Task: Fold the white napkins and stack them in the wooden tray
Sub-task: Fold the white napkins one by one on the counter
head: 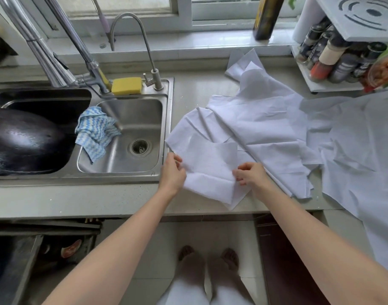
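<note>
Several white napkins (261,124) lie spread and overlapping on the pale counter (195,89) right of the sink. The nearest napkin (208,172) is partly folded at the counter's front edge. My left hand (173,172) pinches its left edge. My right hand (250,175) pinches its right side with curled fingers. A larger white sheet (360,150) drapes over the counter's right end. No wooden tray is in view.
A steel double sink (122,164) lies to the left, with a blue-white cloth (94,130) on the divider, a dark wok (23,139) in the left basin and a yellow sponge (127,85) by the taps. A spice rack (334,60) and a dark bottle (268,16) stand at the back.
</note>
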`<state>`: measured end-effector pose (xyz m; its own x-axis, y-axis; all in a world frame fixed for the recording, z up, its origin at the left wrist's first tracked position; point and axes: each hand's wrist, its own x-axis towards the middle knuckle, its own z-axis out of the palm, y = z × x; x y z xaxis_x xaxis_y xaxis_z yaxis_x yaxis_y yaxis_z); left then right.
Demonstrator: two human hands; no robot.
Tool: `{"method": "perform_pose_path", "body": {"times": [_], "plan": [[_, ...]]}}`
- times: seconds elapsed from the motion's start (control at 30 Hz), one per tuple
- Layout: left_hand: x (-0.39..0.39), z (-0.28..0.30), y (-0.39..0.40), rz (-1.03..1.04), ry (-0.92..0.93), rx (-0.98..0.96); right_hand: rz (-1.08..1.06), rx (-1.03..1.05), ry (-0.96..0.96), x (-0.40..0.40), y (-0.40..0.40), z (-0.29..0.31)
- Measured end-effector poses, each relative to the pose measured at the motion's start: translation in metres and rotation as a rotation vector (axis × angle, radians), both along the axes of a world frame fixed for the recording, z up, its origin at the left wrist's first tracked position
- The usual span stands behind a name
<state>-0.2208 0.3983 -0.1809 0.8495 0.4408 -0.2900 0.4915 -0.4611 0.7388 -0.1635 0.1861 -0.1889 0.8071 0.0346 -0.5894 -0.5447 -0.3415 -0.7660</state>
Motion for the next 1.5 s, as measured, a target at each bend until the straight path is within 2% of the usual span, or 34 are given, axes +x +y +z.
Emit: {"method": "perform_pose_path", "body": {"times": [0.1, 0.2, 0.27, 0.37, 0.43, 0.5, 0.53, 0.57, 0.6, 0.67, 0.7, 0.83, 0.97, 1.1, 1.2, 1.27, 1.37, 1.43, 1.5], "plan": [[0.023, 0.016, 0.003, -0.123, -0.111, 0.187, -0.034, 0.13, 0.111, -0.022, -0.001, 0.002], [0.046, 0.021, -0.002, -0.289, -0.106, 0.302, -0.029, 0.216, 0.203, -0.048, 0.005, 0.0], [0.056, 0.017, -0.008, -0.428, -0.052, 0.411, 0.016, 0.206, 0.26, -0.058, 0.004, 0.002], [0.066, 0.007, -0.013, -0.616, 0.012, 0.605, 0.236, 0.073, 0.259, -0.061, -0.003, 0.008], [0.069, 0.002, -0.016, -0.661, 0.03, 0.709, 0.406, -0.198, -0.013, -0.061, -0.008, 0.007], [0.067, -0.004, -0.017, -0.665, 0.039, 0.797, 0.565, -0.589, -0.471, -0.06, -0.013, 0.003], [0.062, -0.007, -0.017, -0.668, 0.029, 0.821, 0.637, -0.706, -0.662, -0.06, -0.013, 0.004], [0.056, -0.011, -0.018, -0.67, 0.002, 0.825, 0.719, -0.733, -0.796, -0.059, -0.014, 0.002], [0.047, -0.014, -0.019, -0.669, -0.041, 0.801, 0.819, -0.727, -0.846, -0.056, -0.014, -0.002], [0.025, -0.023, -0.022, -0.66, -0.087, 0.692, 1.014, -0.687, -0.774, -0.053, -0.012, -0.017], [0.014, -0.029, -0.024, -0.667, -0.054, 0.655, 1.054, -0.696, -0.734, -0.053, -0.01, -0.024], [-0.023, -0.059, -0.021, -0.692, 0.253, 0.693, 1.028, -0.745, -0.612, -0.049, -0.001, -0.051], [-0.04, -0.07, -0.01, -0.637, 0.244, 0.739, 1.096, -0.766, -0.672, -0.04, -0.012, -0.067], [-0.038, -0.065, -0.01, -0.66, 0.282, 0.798, 1.116, -0.838, -0.672, -0.019, -0.036, -0.058], [-0.036, -0.059, -0.006, -0.711, 0.263, 0.812, 1.213, -0.852, -0.876, -0.019, -0.047, -0.042], [-0.041, -0.054, -0.002, -0.803, 0.162, 0.794, 1.267, -0.751, -1.013, -0.024, -0.043, -0.032], [-0.051, -0.051, 0.002, -0.944, 0.049, 0.708, 1.229, -0.692, -1.229, -0.023, -0.025, -0.025], [-0.052, -0.05, 0.002, -0.955, 0.04, 0.663, 1.225, -0.731, -1.3, -0.019, -0.016, -0.022], [-0.051, -0.05, 0.002, -0.93, 0.021, 0.646, 1.194, -0.751, -1.282, -0.016, -0.01, -0.023]]}}
